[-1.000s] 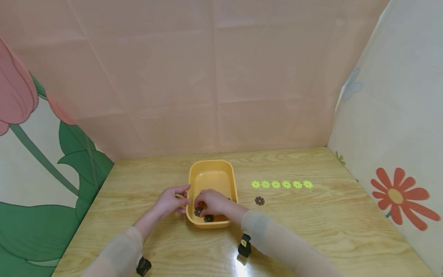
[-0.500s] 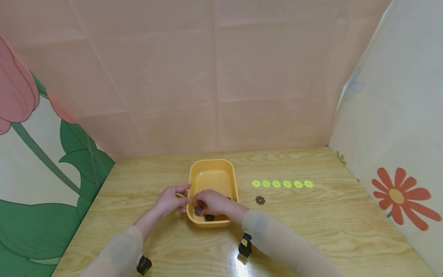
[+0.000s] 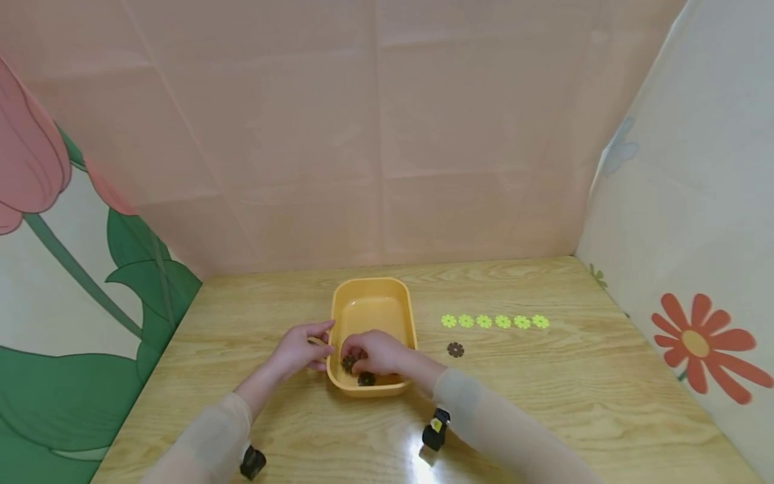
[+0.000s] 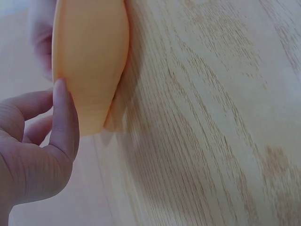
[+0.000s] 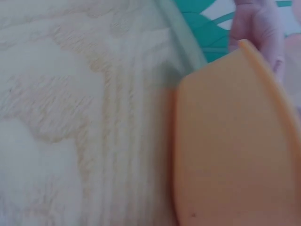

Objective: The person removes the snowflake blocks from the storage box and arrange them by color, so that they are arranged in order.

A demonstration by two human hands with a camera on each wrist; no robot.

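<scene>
A yellow plastic bin [image 3: 377, 304] sits on the wooden table, with dark brown flower-shaped discs [image 3: 366, 379] in its near end. My left hand [image 3: 299, 347] is outside the bin, its fingertips touching the left rim. In the left wrist view those fingers [image 4: 61, 113] lie against the rim and outer wall. My right hand [image 3: 377, 353] reaches inside with thumb and fingers curled, pinching a dark brown flower-shaped disc [image 3: 349, 364] near the bin's left wall. The right wrist view shows only the bin's outer side [image 5: 230, 141] and part of the left hand [image 5: 258, 28].
A row of several lime-green flower-shaped discs [image 3: 484, 322] lies right of the bin. One dark brown disc [image 3: 456, 349] lies below the row's left end. A pink sheet [image 3: 387, 168] hangs behind the table, and printed panels [image 3: 665, 235] stand at the sides.
The right hand's thumb and fingers have shifted slightly within the bin, and the brown disc at their tips has tilted and moved a little up. The left hand stays on the rim.
</scene>
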